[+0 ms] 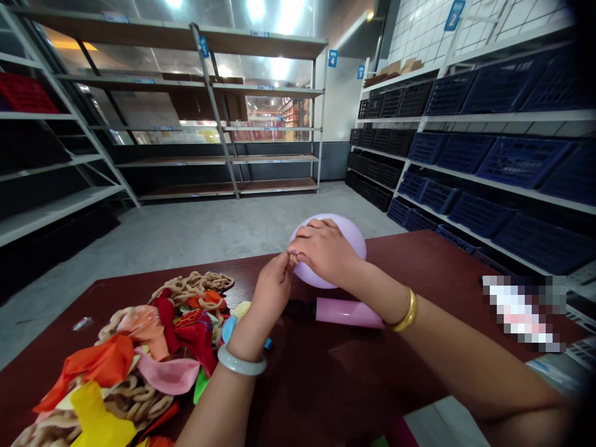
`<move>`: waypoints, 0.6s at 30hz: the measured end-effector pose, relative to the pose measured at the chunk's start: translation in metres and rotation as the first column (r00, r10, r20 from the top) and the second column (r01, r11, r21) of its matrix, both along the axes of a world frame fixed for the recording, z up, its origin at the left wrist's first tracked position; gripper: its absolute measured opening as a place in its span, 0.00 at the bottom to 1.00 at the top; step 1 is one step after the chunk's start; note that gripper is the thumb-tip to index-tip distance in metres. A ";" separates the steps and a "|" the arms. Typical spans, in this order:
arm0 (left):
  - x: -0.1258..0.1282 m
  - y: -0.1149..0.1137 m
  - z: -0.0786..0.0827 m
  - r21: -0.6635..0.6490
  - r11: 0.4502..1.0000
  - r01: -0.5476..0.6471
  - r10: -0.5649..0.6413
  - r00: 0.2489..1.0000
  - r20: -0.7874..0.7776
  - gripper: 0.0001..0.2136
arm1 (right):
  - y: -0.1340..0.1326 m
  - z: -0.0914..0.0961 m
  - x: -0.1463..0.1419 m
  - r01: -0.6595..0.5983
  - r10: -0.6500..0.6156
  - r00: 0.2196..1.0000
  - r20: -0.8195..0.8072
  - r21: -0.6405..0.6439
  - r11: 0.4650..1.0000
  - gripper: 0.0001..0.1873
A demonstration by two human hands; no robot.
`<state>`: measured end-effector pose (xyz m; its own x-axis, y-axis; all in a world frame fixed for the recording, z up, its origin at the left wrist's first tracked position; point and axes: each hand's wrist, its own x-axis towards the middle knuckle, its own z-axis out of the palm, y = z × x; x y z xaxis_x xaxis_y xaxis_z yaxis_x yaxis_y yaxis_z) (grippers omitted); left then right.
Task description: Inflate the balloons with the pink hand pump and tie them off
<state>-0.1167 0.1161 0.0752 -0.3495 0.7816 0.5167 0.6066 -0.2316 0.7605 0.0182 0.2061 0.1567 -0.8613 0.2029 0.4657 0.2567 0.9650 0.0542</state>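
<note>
An inflated pale purple balloon [347,234] rests above the dark red table [326,385]. My right hand [323,248] lies over its near side, fingers curled and pinching the balloon's neck. My left hand [274,288] meets it from below, fingertips closed on the same neck. A pink hand pump [349,312] lies on the table just under my right wrist. I wear a pale jade bangle on the left wrist and a gold one on the right.
A heap of flat coloured balloons [139,360] and tan chain-like loops [195,287] covers the table's left part. Metal shelving stands left and behind, blue and black crates [488,155] fill shelves on the right. A blurred patch [524,310] sits at the table's right edge.
</note>
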 end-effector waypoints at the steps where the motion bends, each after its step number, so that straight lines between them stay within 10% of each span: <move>1: -0.001 0.000 0.000 0.009 1.000 -0.012 0.012 1.000 -0.016 0.09 | 0.000 0.000 -0.001 -0.009 0.009 1.000 -0.010 -0.014 1.000 0.08; 18: -0.012 -0.004 0.000 0.021 0.989 -0.150 0.150 0.950 -0.274 0.10 | -0.002 -0.026 -0.017 0.023 -0.043 0.969 -0.243 -0.081 0.996 0.07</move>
<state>-0.1290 0.1125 0.0752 -0.3072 0.7311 0.6093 0.8196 -0.1222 0.5598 0.0007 0.2041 0.1305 -0.7159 0.2730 0.6427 0.2847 0.9545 -0.0883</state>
